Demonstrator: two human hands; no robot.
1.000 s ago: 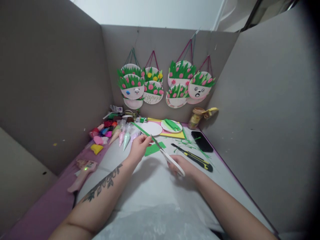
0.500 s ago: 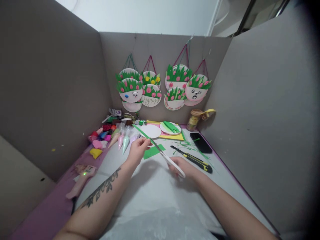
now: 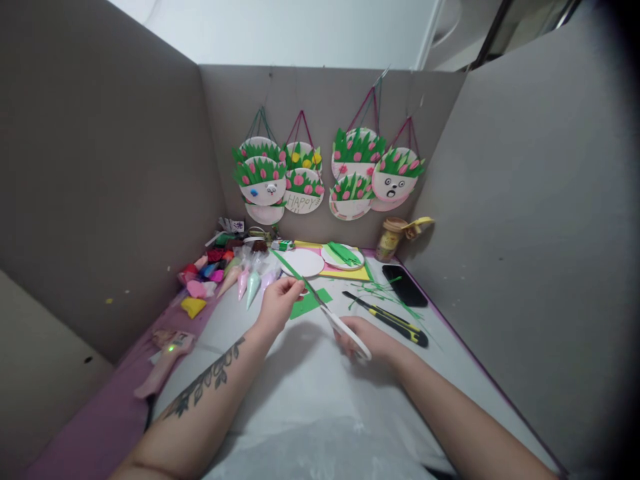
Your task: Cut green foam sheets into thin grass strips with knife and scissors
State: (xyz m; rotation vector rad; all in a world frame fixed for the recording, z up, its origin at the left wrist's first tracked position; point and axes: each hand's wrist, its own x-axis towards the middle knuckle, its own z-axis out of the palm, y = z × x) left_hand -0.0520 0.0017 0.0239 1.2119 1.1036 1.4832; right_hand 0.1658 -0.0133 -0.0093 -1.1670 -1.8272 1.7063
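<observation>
My left hand [image 3: 278, 305] pinches a long green paper strip [image 3: 286, 265] that slants up and away to the left. In my right hand [image 3: 367, 338] are white-handled scissors [image 3: 340, 323], gripped by the handles, their blades pointing at the strip near my left fingers. A green paper scrap [image 3: 309, 303] lies on the white table [image 3: 300, 380] just under the blades. Both hands hover above the table's middle.
A yellow-and-black utility knife [image 3: 387, 317] and a black phone [image 3: 404, 285] lie to the right among green trimmings. Paper plates [image 3: 303, 262], coloured cones [image 3: 253, 283] and clay lumps [image 3: 200, 288] sit behind. Finished plate crafts [image 3: 305, 180] hang on the grey partition. A pink glue gun [image 3: 163, 360] lies on the left.
The view has shifted slightly. My hands have barely moved; the scissors stay at the green strip.
</observation>
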